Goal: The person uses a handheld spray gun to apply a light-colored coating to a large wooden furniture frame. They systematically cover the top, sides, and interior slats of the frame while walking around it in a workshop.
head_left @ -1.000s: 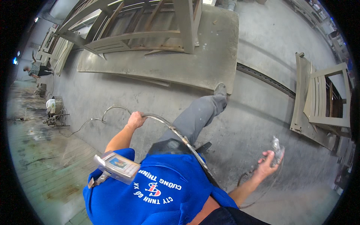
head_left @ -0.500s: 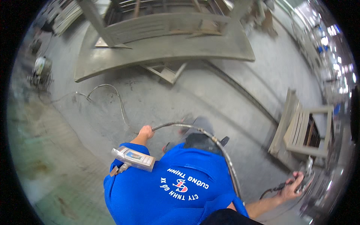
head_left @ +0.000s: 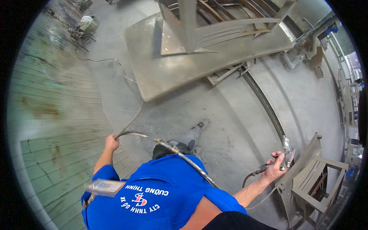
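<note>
Our right hand (head_left: 275,166) is clamped on a gun (head_left: 286,145), fingers curled round its body, out to the right of us; its silver top points away from us. A dark line (head_left: 248,178) bends down from the gun beside our wrist. Our left hand (head_left: 111,142), well apart from the right, is closed in a fist round a hose (head_left: 195,166). From that fist the hose slants across our blue shirt (head_left: 153,184) to the right upper arm; on the other side a thinner length runs over the grey floor (head_left: 234,115), past the near corner of a platform (head_left: 140,65). We have a blurred badge (head_left: 106,187) on the left of the shirt, and one shoe (head_left: 203,123) shows ahead of us. Near the gun, to its lower right, stands a slatted chair (head_left: 318,178). Just beyond the gun's tip, a dark rail (head_left: 264,101) runs along the floor to the platform, which bears a large frame (head_left: 220,36). Farther off we see a bucket (head_left: 89,25) at upper left and a pipe (head_left: 293,61) at upper right.
</note>
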Tool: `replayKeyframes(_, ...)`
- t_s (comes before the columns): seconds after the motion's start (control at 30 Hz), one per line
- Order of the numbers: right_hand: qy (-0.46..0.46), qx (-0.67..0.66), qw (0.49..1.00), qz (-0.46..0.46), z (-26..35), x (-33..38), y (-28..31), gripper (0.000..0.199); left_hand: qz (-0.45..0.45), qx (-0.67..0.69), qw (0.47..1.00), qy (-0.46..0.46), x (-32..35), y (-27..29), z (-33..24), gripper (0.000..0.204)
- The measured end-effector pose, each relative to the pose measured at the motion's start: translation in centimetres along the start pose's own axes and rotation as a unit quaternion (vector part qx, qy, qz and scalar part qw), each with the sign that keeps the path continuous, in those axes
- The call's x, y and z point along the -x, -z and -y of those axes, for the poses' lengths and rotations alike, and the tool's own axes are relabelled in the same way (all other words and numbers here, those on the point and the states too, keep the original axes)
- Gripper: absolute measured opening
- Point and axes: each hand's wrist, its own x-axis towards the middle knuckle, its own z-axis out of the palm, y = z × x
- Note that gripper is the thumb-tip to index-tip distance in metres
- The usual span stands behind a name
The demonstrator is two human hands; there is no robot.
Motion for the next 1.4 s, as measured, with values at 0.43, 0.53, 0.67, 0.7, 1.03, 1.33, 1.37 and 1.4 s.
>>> replayKeyframes(0.43, -0.072, 0.046, 0.995, 0.043, 7.9, 3.7, -2.6, 0.054, -0.166, 0.060, 0.979, 0.098, 11.9, 2.9, 11.4, 0.020)
replayKeyframes(0.53, -0.099, 0.032, 0.994, 0.038, 10.2, 4.9, -7.1, 0.053, -0.208, 0.110, 0.961, 0.145, 12.8, 4.7, 14.3, 0.022)
replayKeyframes(0.67, -0.103, -0.037, 0.986, 0.127, 11.9, 8.6, -15.2, 0.052, -0.338, 0.259, 0.894, 0.140, 9.3, 11.1, 17.2, 0.021)
replayKeyframes(0.7, -0.098, -0.039, 0.984, 0.145, 12.5, 9.1, -16.7, 0.051, -0.380, 0.295, 0.862, 0.159, 8.3, 12.8, 17.4, 0.020)
replayKeyframes(1.03, -0.063, -0.041, 0.991, 0.108, 17.8, 9.9, -22.3, 0.050, -0.585, 0.367, 0.713, 0.118, -5.4, 25.3, 14.9, 0.033)
replayKeyframes(1.33, -0.116, -0.049, 0.988, 0.089, 18.5, 9.8, -32.6, 0.044, -0.635, 0.346, 0.684, 0.100, -12.3, 34.8, 12.1, 0.034)
replayKeyframes(1.37, -0.114, -0.060, 0.988, 0.081, 18.4, 9.8, -34.1, 0.041, -0.629, 0.333, 0.695, 0.105, -13.8, 35.4, 12.1, 0.035)
replayKeyframes(1.4, -0.130, -0.037, 0.989, 0.062, 18.4, 9.9, -35.6, 0.041, -0.626, 0.311, 0.709, 0.092, -15.6, 35.9, 12.2, 0.036)
